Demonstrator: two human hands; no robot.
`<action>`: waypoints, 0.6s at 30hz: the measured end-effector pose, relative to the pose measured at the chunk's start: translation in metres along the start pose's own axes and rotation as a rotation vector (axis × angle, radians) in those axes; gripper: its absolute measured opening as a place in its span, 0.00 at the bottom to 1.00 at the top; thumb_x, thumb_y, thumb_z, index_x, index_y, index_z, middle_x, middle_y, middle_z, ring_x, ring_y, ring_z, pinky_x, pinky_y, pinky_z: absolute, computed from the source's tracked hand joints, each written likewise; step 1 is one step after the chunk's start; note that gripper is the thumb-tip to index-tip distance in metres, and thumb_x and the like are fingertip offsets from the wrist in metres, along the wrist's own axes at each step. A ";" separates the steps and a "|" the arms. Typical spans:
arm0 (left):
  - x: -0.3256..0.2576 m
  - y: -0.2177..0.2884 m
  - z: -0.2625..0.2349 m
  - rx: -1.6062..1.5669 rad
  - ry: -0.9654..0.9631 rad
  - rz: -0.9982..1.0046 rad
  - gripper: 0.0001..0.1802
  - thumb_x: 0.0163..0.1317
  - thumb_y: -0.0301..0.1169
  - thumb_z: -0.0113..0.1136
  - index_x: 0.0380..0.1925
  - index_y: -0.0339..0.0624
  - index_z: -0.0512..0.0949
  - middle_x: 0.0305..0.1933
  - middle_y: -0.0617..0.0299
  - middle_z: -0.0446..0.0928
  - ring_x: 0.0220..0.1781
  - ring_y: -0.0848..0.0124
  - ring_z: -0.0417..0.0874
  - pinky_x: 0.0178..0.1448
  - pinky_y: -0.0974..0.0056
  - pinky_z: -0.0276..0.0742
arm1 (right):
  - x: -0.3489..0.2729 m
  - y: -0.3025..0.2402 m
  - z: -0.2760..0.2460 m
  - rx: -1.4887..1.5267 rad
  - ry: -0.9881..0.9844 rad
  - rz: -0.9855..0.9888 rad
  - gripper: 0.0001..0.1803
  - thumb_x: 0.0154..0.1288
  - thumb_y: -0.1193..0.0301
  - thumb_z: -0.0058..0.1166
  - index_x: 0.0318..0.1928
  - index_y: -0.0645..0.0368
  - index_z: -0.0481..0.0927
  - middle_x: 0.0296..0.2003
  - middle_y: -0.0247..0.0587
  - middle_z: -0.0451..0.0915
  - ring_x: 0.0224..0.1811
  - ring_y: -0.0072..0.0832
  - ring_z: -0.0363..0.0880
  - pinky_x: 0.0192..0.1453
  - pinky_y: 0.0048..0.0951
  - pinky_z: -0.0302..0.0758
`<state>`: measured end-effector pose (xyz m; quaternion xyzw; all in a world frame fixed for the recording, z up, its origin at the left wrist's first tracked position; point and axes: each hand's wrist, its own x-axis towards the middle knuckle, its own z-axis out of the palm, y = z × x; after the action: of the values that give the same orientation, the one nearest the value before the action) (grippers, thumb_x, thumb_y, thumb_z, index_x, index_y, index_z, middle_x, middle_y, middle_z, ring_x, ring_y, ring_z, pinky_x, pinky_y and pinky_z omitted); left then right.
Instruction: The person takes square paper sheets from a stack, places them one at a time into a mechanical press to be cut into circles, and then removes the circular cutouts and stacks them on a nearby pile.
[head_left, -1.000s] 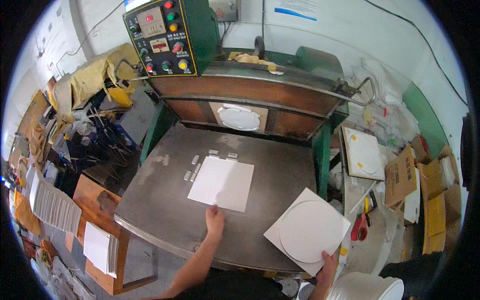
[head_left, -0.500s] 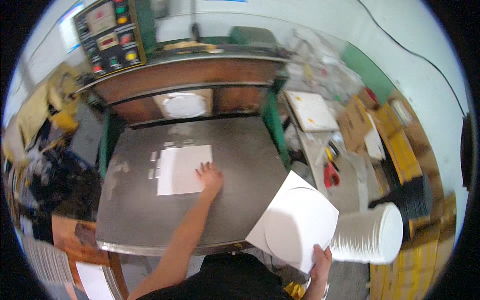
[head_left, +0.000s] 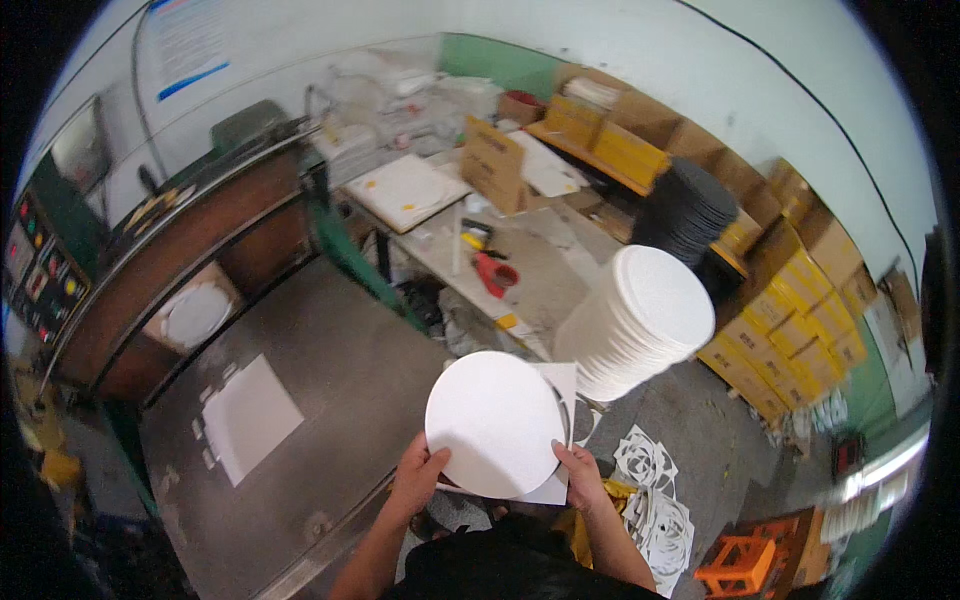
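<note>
In front of my body is a white round disc (head_left: 493,420), lying over a square white sheet (head_left: 550,488) whose corner and right edge show beyond it. My left hand (head_left: 416,474) is closed on the disc's left edge, thumb on top. With my right hand (head_left: 582,476) I grip the sheet's right edge, the thumb close to the disc's rim. Another square white sheet (head_left: 255,418) lies flat on the dark press table (head_left: 370,320), beside several small stop pieces. Just beyond my right hand rises a tall stack of white discs (head_left: 650,310).
On the side table (head_left: 540,250) are a red tape dispenser (head_left: 494,274) and a white board (head_left: 408,192). Behind stand a black stack (head_left: 685,210) and yellow cartons (head_left: 790,310). Cut white scraps (head_left: 655,500) litter the floor near an orange stool (head_left: 738,562).
My view has swung to the right. My left hand has left the sheet on the press table and now grips the disc. The disc has come partly out of the sheet in my right hand.
</note>
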<state>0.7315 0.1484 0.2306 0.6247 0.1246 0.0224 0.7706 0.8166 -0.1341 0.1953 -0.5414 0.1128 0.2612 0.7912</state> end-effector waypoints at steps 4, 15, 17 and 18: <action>0.040 -0.003 0.024 -0.149 0.015 0.030 0.20 0.68 0.27 0.50 0.58 0.35 0.67 0.47 0.56 0.78 0.48 0.69 0.80 0.50 0.60 0.80 | -0.018 0.001 -0.117 -0.238 0.325 -0.238 0.13 0.71 0.64 0.50 0.44 0.63 0.77 0.25 0.41 0.81 0.24 0.28 0.79 0.29 0.25 0.75; 0.214 0.134 0.233 -0.257 -0.333 0.068 0.19 0.69 0.28 0.49 0.59 0.36 0.67 0.55 0.53 0.75 0.51 0.63 0.81 0.51 0.58 0.81 | -0.117 -0.038 -0.391 -1.253 1.281 -0.157 0.15 0.61 0.71 0.49 0.47 0.60 0.80 0.32 0.51 0.82 0.32 0.44 0.83 0.37 0.44 0.78; 0.236 0.133 0.260 -0.227 -0.343 0.024 0.20 0.69 0.28 0.49 0.59 0.35 0.67 0.54 0.53 0.76 0.51 0.63 0.81 0.51 0.57 0.82 | -0.123 -0.005 -0.425 -1.316 1.417 0.007 0.13 0.60 0.70 0.51 0.45 0.59 0.80 0.35 0.51 0.82 0.36 0.49 0.82 0.39 0.46 0.76; 0.245 0.129 0.274 -0.216 -0.354 -0.004 0.20 0.69 0.29 0.49 0.59 0.35 0.67 0.54 0.52 0.76 0.51 0.62 0.82 0.52 0.56 0.82 | -0.124 0.026 -0.456 -1.332 1.481 0.097 0.13 0.60 0.70 0.51 0.45 0.59 0.80 0.35 0.50 0.82 0.36 0.48 0.82 0.39 0.46 0.77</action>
<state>1.0445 -0.0388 0.3665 0.5325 -0.0144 -0.0761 0.8429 0.7460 -0.5806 0.0550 -0.8960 0.4301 -0.1005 0.0445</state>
